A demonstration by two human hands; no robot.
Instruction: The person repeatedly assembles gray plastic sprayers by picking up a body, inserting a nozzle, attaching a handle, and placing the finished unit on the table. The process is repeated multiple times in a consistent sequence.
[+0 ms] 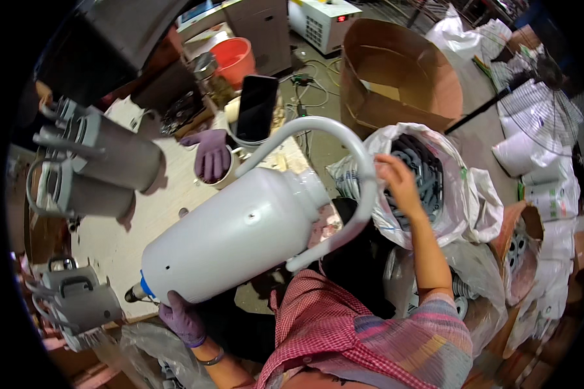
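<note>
A large light-grey jug body [230,236] lies tilted across the front of me, its neck toward the right and its base toward the lower left. My left hand [185,321], in a purple glove, grips it near the base, the thumb on its side and the other fingers hidden. A thick curved grey handle [363,155] arches over the neck end. My bare right hand [399,185] has its bent fingers against the handle's outer bend; their full hold is partly hidden. Beside the base shows a blue-collared tool end with a dark tip [133,294].
Several grey jugs [120,152] lie on the white table [104,246]. A purple glove [212,154] hangs over a cup near a phone [257,107]. Right stand a white sack [457,194] of grey parts, a large cardboard box [402,71] and a fan [542,120].
</note>
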